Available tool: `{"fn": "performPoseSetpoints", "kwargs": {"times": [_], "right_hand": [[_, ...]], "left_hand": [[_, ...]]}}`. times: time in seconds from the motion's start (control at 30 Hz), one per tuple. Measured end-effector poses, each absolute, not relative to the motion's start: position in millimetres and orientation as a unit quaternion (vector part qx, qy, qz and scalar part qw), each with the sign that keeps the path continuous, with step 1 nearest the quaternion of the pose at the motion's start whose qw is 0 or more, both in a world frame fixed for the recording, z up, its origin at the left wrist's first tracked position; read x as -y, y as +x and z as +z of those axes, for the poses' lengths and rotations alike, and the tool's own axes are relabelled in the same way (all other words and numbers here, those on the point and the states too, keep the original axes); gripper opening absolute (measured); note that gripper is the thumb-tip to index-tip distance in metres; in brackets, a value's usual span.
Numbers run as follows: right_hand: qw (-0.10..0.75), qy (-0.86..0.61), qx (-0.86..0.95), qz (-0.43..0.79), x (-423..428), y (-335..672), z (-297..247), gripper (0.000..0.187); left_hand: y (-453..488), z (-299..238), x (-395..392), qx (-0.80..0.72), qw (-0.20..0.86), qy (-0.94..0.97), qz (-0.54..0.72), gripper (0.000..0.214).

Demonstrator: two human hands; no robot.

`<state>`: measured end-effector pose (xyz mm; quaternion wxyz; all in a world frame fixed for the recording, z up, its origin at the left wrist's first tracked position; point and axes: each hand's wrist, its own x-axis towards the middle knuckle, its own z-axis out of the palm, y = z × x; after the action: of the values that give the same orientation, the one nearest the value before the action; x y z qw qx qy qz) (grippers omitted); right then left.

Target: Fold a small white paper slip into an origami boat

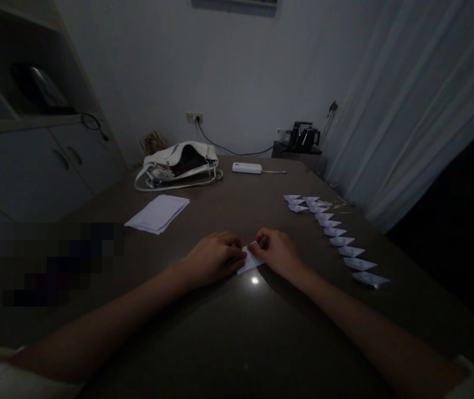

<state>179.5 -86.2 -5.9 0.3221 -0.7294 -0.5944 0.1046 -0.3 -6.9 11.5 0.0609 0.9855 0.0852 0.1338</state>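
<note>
A small folded sheet of white paper [251, 261] lies on the table between my hands. My left hand [217, 256] rests at its left side with curled fingers gripping that edge. On the other side, my right hand [275, 249] pinches the paper's upper right part between thumb and fingers. My fingers cover part of the folds. To the right, several folded paper boats [342, 241] stand in a line running away from me, with a few more grouped at the far end. A stack of white paper sheets [157, 214] lies to the left.
At the back of the table [237, 343] are a white handbag [183, 160] and a white power bank [247, 168] with a short cable. Small scraps lie near the right edge. A black kettle [309, 137] stands beyond, beside a pale curtain [403, 100]. Cabinets [25, 160] line the left.
</note>
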Motion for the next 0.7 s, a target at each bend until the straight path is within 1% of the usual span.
{"fn": "performPoseSetpoints", "kwargs": {"times": [0.07, 0.13, 0.3, 0.5, 0.7], "right_hand": [[0.332, -0.695, 0.629, 0.108, 86, 182, -6, 0.005], [0.331, -0.651, 0.676, 0.101, 87, 186, -4, 0.006], [0.269, -0.567, 0.775, 0.077, 93, 191, 6, 0.008], [0.234, -0.523, 0.814, 0.093, 96, 193, 13, 0.008], [0.234, -0.509, 0.821, 0.109, 96, 194, 15, 0.009]], "left_hand": [[1, 11, 8, -0.077, 0.06, 0.985, 0.14, 0.019], [1, 10, 8, -0.07, 0.059, 0.986, 0.137, 0.019], [0, 10, 7, -0.075, 0.05, 0.986, 0.139, 0.02], [-1, 12, 7, -0.072, 0.051, 0.986, 0.139, 0.021], [0, 10, 7, -0.077, 0.043, 0.986, 0.139, 0.021]]}}
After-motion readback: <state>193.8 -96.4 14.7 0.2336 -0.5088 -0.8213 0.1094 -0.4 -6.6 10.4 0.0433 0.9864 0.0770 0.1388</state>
